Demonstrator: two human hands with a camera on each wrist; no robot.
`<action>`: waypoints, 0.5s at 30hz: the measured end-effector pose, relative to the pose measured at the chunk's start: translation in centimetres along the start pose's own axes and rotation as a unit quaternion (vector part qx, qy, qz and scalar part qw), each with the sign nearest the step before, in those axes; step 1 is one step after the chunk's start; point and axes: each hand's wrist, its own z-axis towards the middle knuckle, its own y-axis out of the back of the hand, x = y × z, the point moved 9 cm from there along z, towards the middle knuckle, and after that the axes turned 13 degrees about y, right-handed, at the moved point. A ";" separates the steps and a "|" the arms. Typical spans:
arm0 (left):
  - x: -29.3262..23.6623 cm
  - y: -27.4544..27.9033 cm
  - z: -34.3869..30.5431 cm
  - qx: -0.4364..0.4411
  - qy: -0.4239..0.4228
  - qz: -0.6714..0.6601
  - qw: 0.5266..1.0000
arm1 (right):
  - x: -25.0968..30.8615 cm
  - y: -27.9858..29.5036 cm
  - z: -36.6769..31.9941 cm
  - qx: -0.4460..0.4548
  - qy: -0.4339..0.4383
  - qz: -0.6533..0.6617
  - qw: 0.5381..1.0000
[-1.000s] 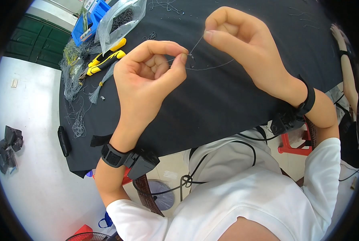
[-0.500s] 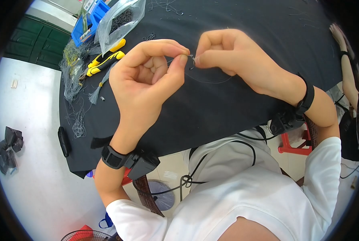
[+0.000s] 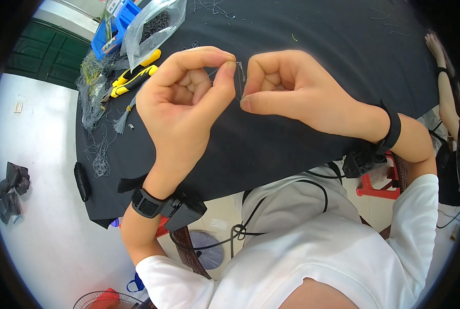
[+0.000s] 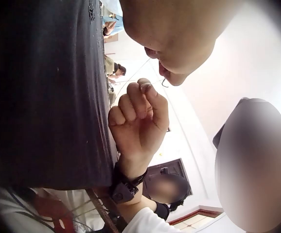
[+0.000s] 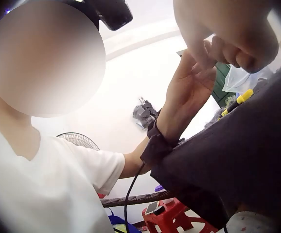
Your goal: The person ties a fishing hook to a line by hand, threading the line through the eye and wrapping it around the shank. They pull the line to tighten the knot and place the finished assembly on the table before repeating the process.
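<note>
In the head view the left hand pinches a small dark hook between thumb and index fingertip, the hook pointing right. Just right of it, the right hand pinches a thin grey line with thumb and forefinger; the line runs up to the hook. In the left wrist view the curved hook sticks out from the left fingertips, with the right hand below. The right wrist view shows the left hand partly behind the right hand, and its hook is hidden.
On the black-covered table, yellow-handled pliers, tangled line, a tied line bundle, a plastic bag and a blue bin lie at the left. Another person's arm rests at the right edge.
The right hand has come down and left from above, close to the left hand, drawing the line below the hook. The left hand has shifted slightly left and up, still pinching.
</note>
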 end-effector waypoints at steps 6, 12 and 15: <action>-0.7 0.3 -0.1 -0.023 -0.028 0.041 0.998 | 1.4 -0.2 -0.1 0.010 0.024 -0.046 0.999; -0.2 0.2 0.2 -0.008 -0.025 0.070 0.997 | 4.5 -0.2 -0.4 0.008 0.179 -0.182 0.967; -0.4 -0.2 0.2 0.004 -0.026 0.079 0.996 | 6.2 -0.1 -0.6 -0.010 0.263 -0.249 0.932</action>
